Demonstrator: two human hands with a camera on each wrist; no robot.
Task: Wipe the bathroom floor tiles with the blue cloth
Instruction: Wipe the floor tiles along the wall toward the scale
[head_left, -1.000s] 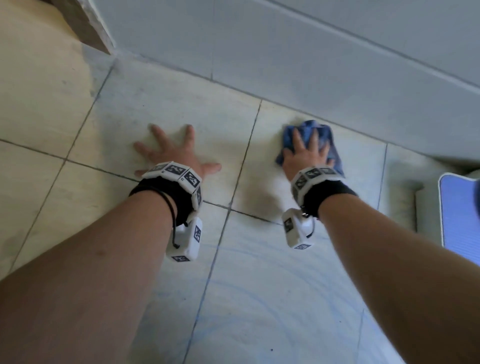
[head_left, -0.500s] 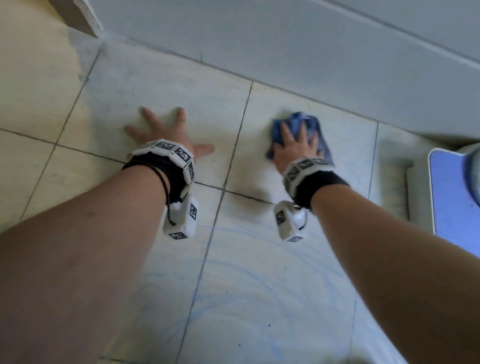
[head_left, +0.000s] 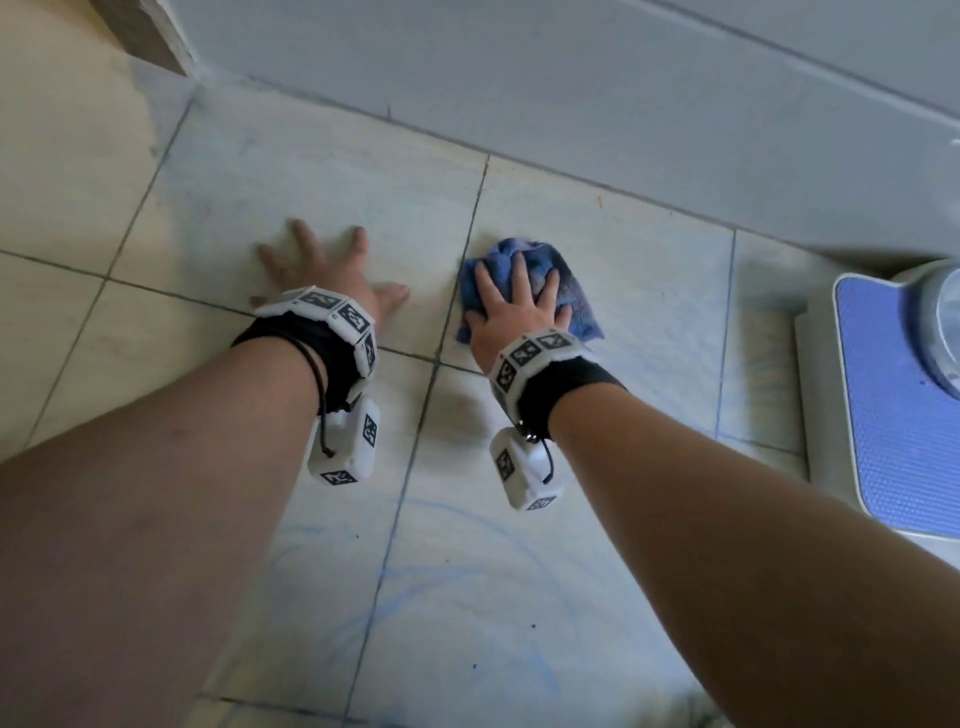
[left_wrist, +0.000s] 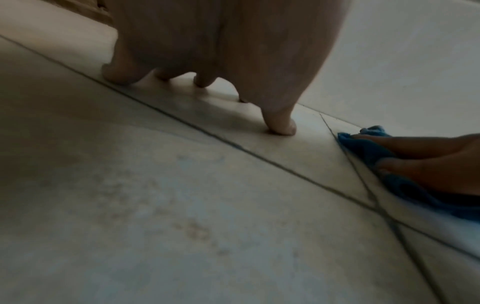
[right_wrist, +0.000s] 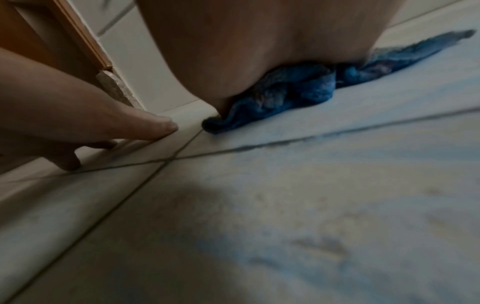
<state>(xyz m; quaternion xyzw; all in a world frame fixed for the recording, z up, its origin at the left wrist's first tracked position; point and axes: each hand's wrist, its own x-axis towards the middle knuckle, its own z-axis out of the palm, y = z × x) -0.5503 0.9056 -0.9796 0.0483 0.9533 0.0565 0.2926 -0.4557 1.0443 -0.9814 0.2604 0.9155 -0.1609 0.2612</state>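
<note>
A crumpled blue cloth (head_left: 574, 306) lies on the pale floor tiles (head_left: 649, 280), near the grout line between two tiles. My right hand (head_left: 519, 304) presses flat on it with straight, spread fingers; the cloth (right_wrist: 298, 88) bulges out from under the palm, and its left edge (left_wrist: 363, 146) shows in the left wrist view. My left hand (head_left: 322, 270) rests on the tile to the left with fingers spread, holding nothing. Its thumb (left_wrist: 280, 125) touches the floor.
A grey wall base (head_left: 519, 88) runs along the far edge of the tiles. A bathroom scale with a blue top (head_left: 898, 395) stands at the right. A wooden door frame (head_left: 150, 36) is at the far left. Faint blue streaks (head_left: 467, 582) mark the near tile.
My right hand has drawn the cloth back from the wall toward me and slightly left, close to the grout line. The left hand stays planted on its tile.
</note>
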